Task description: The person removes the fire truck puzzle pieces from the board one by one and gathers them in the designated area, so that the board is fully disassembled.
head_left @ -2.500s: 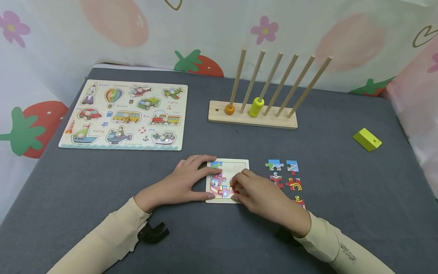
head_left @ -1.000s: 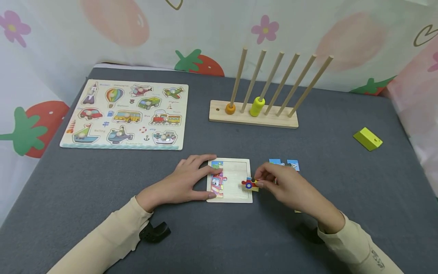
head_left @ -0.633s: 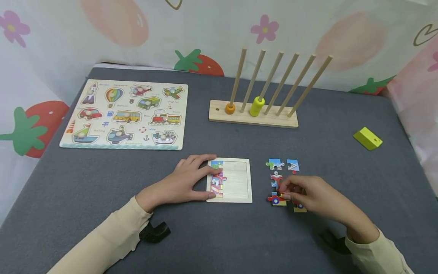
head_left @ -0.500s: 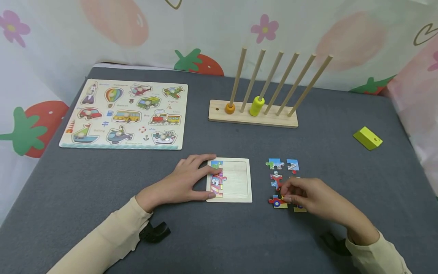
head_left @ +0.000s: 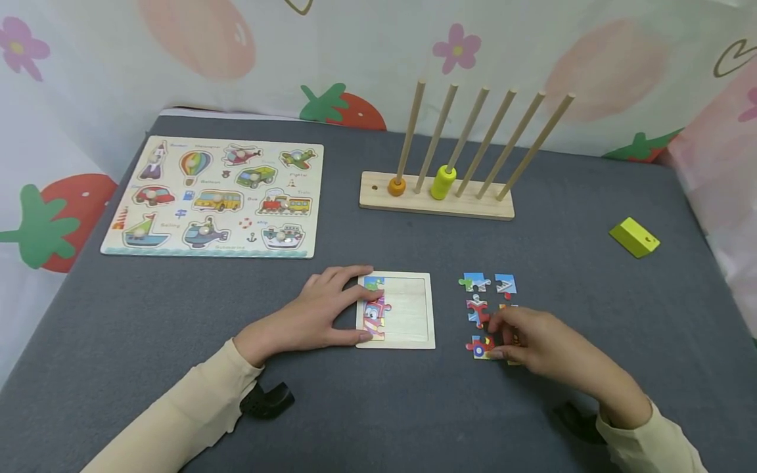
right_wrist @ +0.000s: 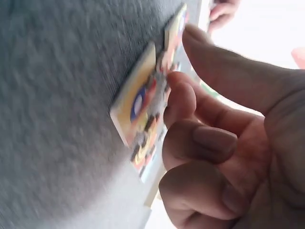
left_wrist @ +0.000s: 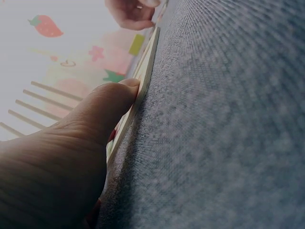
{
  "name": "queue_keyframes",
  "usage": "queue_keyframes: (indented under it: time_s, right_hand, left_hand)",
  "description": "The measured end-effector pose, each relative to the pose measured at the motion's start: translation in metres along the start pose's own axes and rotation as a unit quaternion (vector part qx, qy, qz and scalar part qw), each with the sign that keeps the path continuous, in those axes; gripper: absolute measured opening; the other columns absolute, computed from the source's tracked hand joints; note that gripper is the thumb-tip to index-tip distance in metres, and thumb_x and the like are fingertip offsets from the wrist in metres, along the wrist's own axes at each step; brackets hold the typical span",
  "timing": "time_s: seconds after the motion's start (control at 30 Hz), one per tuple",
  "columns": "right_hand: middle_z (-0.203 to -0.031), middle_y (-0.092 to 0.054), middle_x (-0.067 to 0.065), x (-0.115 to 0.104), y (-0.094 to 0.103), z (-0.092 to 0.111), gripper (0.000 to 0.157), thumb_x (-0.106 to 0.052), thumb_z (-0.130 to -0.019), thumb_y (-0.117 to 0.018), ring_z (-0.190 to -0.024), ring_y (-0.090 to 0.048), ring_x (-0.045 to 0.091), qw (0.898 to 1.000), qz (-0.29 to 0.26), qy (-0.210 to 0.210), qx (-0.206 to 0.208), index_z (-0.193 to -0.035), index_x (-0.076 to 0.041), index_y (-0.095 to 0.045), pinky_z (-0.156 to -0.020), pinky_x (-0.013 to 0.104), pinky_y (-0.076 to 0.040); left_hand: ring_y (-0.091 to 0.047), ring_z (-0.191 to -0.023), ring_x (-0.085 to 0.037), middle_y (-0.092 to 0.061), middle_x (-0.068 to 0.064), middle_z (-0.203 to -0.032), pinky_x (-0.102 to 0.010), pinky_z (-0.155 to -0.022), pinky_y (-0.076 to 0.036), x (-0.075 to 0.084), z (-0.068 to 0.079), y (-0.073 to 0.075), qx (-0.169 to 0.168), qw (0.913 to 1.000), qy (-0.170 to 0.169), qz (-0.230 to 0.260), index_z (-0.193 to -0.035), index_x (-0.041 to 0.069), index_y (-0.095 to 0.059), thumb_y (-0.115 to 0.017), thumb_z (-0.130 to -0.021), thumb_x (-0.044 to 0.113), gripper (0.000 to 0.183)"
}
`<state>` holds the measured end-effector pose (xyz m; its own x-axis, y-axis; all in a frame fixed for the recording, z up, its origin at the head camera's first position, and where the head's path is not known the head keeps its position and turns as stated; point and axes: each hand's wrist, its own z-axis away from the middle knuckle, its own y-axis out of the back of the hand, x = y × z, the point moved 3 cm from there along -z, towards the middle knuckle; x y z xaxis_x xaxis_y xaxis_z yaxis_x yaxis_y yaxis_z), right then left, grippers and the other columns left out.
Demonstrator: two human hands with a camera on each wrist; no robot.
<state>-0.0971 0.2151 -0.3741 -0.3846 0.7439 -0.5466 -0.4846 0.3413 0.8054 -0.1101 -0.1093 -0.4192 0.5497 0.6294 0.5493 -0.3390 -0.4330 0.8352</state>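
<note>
printed backdrop (head_left: 378, 39): pale cloth with strawberries and flowers, rising behind the bench. bench (head_left: 367, 407): covered in dark grey cloth, bearing all the objects below. vehicle board (head_left: 213, 248): flat at the far left, its pictures including a bus, a train and a balloon. peg stand (head_left: 437, 205): a pale wooden base with 6 leaning pegs, at the far middle.

left hand (head_left: 313, 318): fingers spread on the left side of the puzzle tray (head_left: 408, 312), thumb at the near left corner, 1 fingertip at the far left corner and another over the left column. right hand (head_left: 544, 341): over the loose pieces, thumb and index apart with a gap between them, the other fingers loosely curled; contact with a piece cannot be told.

the tray lies flat before the person, pieces fitted along its left column, bare wood to their right. yellow-green block (head_left: 634, 236): far right, on its side. lime cylinder (head_left: 443, 184): around peg 3. puzzle pieces (head_left: 478, 312): loose to the right of the tray, 4 plainly visible, others partly hidden by the right hand; the wheel piece (head_left: 480, 349) lies just beside the thumb. orange bead (head_left: 396, 186): around peg 1.
</note>
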Motion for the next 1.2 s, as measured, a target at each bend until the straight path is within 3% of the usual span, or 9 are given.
queue_keyframes:
  time_s: [0.17, 0.47, 0.6, 0.77, 0.93, 1.07, 1.2]
  right_hand:
    - [-0.066, -0.044, -0.012, -0.002, -0.004, 0.000, 0.025, -0.020, -0.078, -0.079, -0.057, -0.038, 0.000, 1.000, 0.021, 0.003, -0.001, -0.094, -0.015, -0.059, -0.052, 0.020, -0.036]
    - [-0.064, -0.043, -0.012, -0.011, 0.002, -0.002, 0.023, -0.021, -0.079, -0.078, -0.054, -0.038, 0.000, 0.998, 0.065, -0.007, 0.004, -0.093, -0.016, -0.060, -0.050, 0.020, -0.035]
    - [-0.071, -0.051, -0.012, -0.025, 0.010, -0.009, 0.019, -0.020, -0.082, -0.076, -0.055, -0.040, 0.000, 0.997, 0.080, -0.005, 0.020, -0.084, -0.018, -0.057, -0.050, 0.020, -0.036]
    - [-0.068, -0.051, -0.012, -0.052, 0.011, -0.029, 0.012, -0.023, -0.087, -0.071, -0.053, -0.042, 0.000, 0.996, 0.078, 0.007, 0.034, -0.093, -0.016, -0.063, -0.049, 0.022, -0.038]
    - [-0.066, -0.050, -0.010, -0.072, 0.006, -0.059, 0.013, -0.024, -0.090, -0.068, -0.049, -0.043, 0.002, 0.996, 0.079, 0.021, 0.041, -0.097, -0.014, -0.064, -0.049, 0.023, -0.038]
    - [-0.072, -0.053, -0.006, -0.082, -0.001, -0.084, 0.014, -0.023, -0.090, -0.068, -0.056, -0.045, 0.007, 0.994, 0.086, 0.042, 0.049, -0.097, -0.012, -0.064, -0.052, 0.024, -0.039]
    - [-0.086, -0.057, -0.001, -0.085, -0.011, -0.104, 0.016, -0.021, -0.088, -0.070, -0.071, -0.052, 0.012, 0.994, 0.081, 0.065, 0.038, -0.098, -0.009, -0.065, -0.062, 0.025, -0.045]
  left_hand:
    - [-0.029, -0.135, -0.025, -0.028, -0.003, -0.154, -0.050, -0.098, -0.029, 0.001, 0.000, 0.002, 0.000, 1.0000, 0.004, 0.001, -0.136, 0.027, -0.052, -0.067, -0.085, 0.051, 0.059]
    - [-0.028, -0.136, -0.024, -0.028, -0.003, -0.153, -0.048, -0.097, -0.030, 0.002, 0.000, 0.004, -0.004, 1.0000, 0.004, -0.003, -0.136, 0.026, -0.052, -0.067, -0.085, 0.051, 0.058]
    - [-0.029, -0.136, -0.024, -0.029, -0.003, -0.153, -0.049, -0.098, -0.030, 0.003, -0.001, 0.003, 0.000, 1.0000, 0.006, -0.007, -0.135, 0.026, -0.053, -0.063, -0.087, 0.052, 0.055]
    - [-0.032, -0.135, -0.023, -0.033, -0.001, -0.151, -0.050, -0.097, -0.030, 0.002, -0.002, -0.002, 0.028, 0.9993, 0.022, -0.014, -0.128, 0.028, -0.059, -0.054, -0.093, 0.052, 0.042]
    - [-0.037, -0.131, -0.024, -0.041, -0.001, -0.146, -0.048, -0.094, -0.033, 0.002, -0.004, -0.006, 0.070, 0.9968, 0.032, -0.022, -0.122, 0.029, -0.063, -0.058, -0.091, 0.050, 0.037]
    - [-0.040, -0.129, -0.024, -0.044, -0.001, -0.143, -0.047, -0.092, -0.034, 0.002, -0.004, -0.007, 0.092, 0.9950, 0.031, -0.022, -0.122, 0.026, -0.062, -0.063, -0.089, 0.048, 0.040]
    - [-0.041, -0.128, -0.022, -0.046, -0.001, -0.140, -0.045, -0.092, -0.035, 0.003, -0.005, -0.005, 0.096, 0.9943, 0.046, -0.004, -0.131, 0.018, -0.052, -0.065, -0.087, 0.049, 0.056]
